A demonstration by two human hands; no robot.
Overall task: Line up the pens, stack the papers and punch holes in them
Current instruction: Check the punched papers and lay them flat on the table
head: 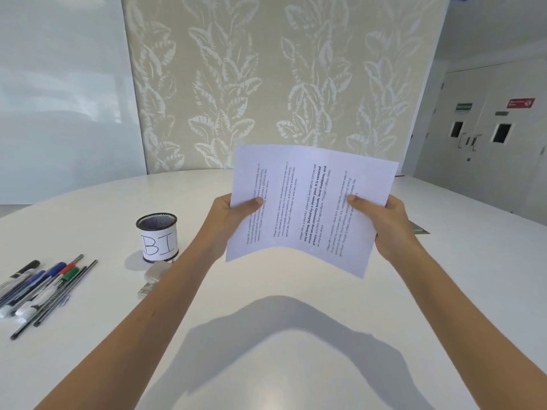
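The counter [296, 335], white and broad, carries everything but the sheets, and is bare directly beneath the hands save for their shadow; the papers [307, 208], printed and gathered as one bundle, are held in the air above its middle, sagging slightly at the near edge, with no sheet seen left lying on the surface; how many sheets the bundle holds cannot be told. The left hand [228, 220] has its grip closed on the left edge, thumb on top and fingers beneath; the right hand [387, 223] grips the right edge in the same manner. The pens [41, 288] lie at the far left, side by side and roughly parallel, well apart from the sheets; that step is judged done. The mesh pot [157, 236], labelled by hand, stands between pens and sheets; the hole punch [152, 278], partly hidden behind the left forearm, lies just in front of it. Judgement: the stacking step is in hand; the next move calls for squaring the edges against the counter, then carrying one edge to the punch.
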